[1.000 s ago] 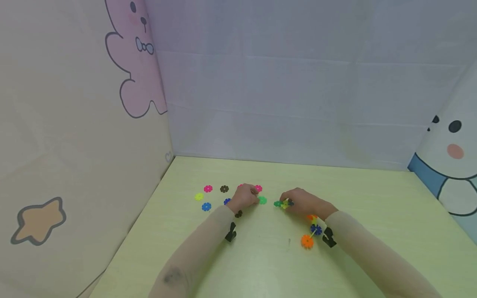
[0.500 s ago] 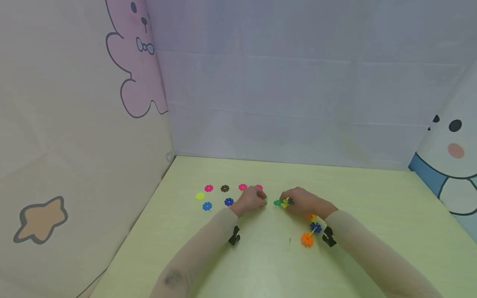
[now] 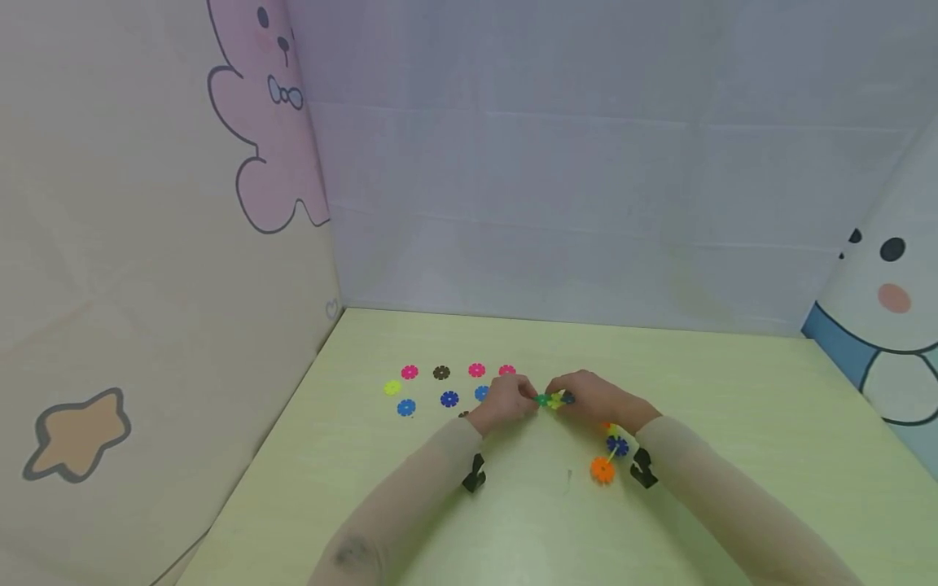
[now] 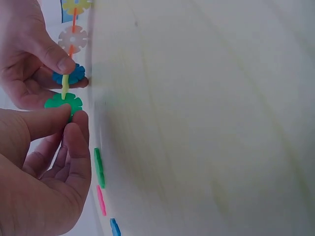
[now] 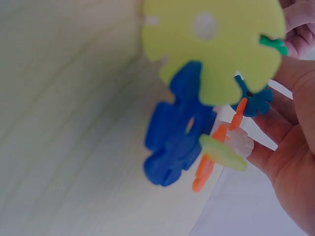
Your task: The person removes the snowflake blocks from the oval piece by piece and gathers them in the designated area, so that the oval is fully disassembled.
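A chain of plastic snowflake discs (image 3: 602,470) runs from an orange disc up to a green end disc (image 3: 543,399) on the pale green table (image 3: 513,521). My right hand (image 3: 595,397) grips the chain near a blue disc (image 4: 74,74) and a yellow-green piece (image 4: 65,86). My left hand (image 3: 511,400) pinches the green end disc (image 4: 64,102) between thumb and forefinger. The two hands touch at the chain. In the right wrist view a big yellow disc (image 5: 211,44), a blue disc (image 5: 177,142) and orange pieces (image 5: 211,162) hang below my right fingers (image 5: 290,157).
Several loose discs lie left of the hands: pink (image 3: 409,372), brown (image 3: 440,373), yellow (image 3: 392,387), blue (image 3: 406,407). A green one (image 4: 99,167) lies under my left hand. Cartoon panels wall in the left (image 3: 146,244), back and right (image 3: 887,325) sides.
My left hand moved right, away from the loose discs, and now meets the right hand at the chain's green end. The right hand and chain barely moved.
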Demonstrator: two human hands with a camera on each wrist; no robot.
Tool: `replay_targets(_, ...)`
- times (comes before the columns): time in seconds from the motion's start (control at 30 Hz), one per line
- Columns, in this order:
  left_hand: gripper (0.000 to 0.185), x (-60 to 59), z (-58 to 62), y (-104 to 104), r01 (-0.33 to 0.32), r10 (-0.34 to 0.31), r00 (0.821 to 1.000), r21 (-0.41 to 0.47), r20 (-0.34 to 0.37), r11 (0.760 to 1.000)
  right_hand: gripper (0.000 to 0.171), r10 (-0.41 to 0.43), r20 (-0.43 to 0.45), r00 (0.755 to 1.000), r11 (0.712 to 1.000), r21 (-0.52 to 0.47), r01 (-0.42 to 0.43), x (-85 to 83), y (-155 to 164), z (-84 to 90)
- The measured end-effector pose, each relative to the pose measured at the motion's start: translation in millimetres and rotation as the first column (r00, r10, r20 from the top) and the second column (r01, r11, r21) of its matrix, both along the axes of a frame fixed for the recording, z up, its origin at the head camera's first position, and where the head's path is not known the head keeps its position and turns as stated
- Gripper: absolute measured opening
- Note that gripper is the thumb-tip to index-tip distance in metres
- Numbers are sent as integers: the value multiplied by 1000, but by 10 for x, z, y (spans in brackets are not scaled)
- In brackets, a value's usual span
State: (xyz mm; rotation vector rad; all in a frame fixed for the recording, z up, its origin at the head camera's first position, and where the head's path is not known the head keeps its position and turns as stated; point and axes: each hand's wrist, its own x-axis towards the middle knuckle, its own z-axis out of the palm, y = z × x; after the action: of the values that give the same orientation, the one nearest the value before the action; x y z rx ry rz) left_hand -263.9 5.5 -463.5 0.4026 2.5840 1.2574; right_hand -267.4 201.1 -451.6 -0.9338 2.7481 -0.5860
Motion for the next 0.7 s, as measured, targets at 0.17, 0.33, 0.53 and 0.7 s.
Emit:
replay_targets(0.17, 6, 4, 11, -16, -9, 9, 1000, -14, -13, 1000, 27, -34, 15, 999, 999, 12, 34, 3, -11, 11)
replay_targets(0.33, 9, 5, 22, -27, 1, -2, 1000, -25, -29, 1000, 26, -30, -1, 1000, 1000, -5, 30, 10, 3, 23)
replay_targets(0.53, 10, -1, 10, -30, 6, -7, 999, -29, -33, 1000, 25, 10, -44, 999, 1000, -26, -11, 4, 39, 13)
replay_targets(0.7, 8, -2, 3, 6, 13, -18, 998, -72, -62, 997, 24, 41, -57, 998, 998, -46, -44, -33, 51, -27)
